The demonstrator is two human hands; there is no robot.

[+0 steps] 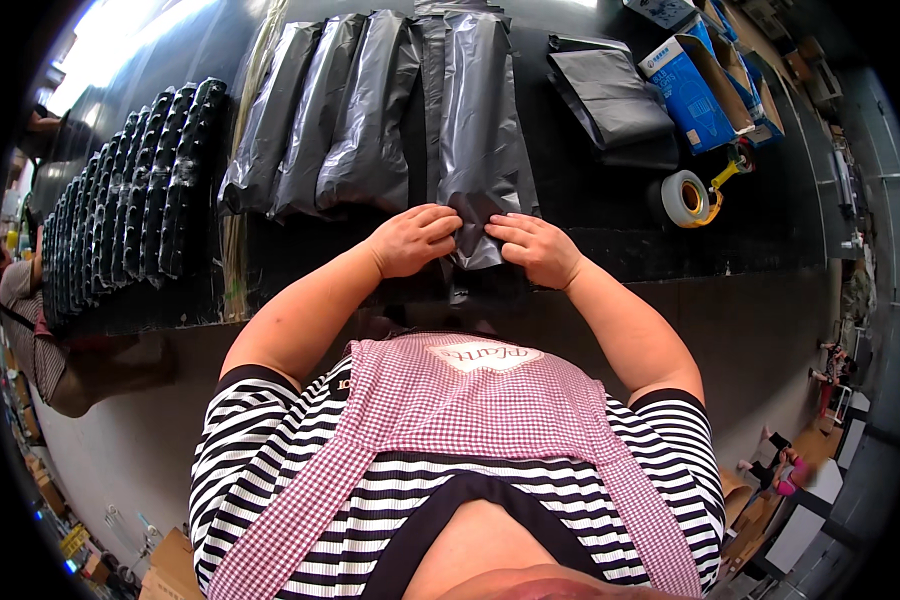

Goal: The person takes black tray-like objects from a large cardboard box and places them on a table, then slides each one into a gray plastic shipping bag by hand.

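Note:
A long, filled grey plastic bag [478, 120] lies in front of me with its narrow end towards my body. At its near end, my left hand [413, 240] grips the left edge of the plastic with curled fingers. My right hand [537, 248] pinches the same end from the right, and a loose flap of film hangs between both hands. What the bag contains is hidden. Just left of it, three similar grey packages [372, 120] rest side by side, their near ends folded or tucked under.
Rows of black bumpy rolls [185, 180] fill the left of the black table [590, 240], beside pale thin strips [238, 180]. To the right are folded grey bags [615, 95], an open blue box [692, 90] and a tape roll [684, 198] with a yellow dispenser. A person [30, 320] stands far left.

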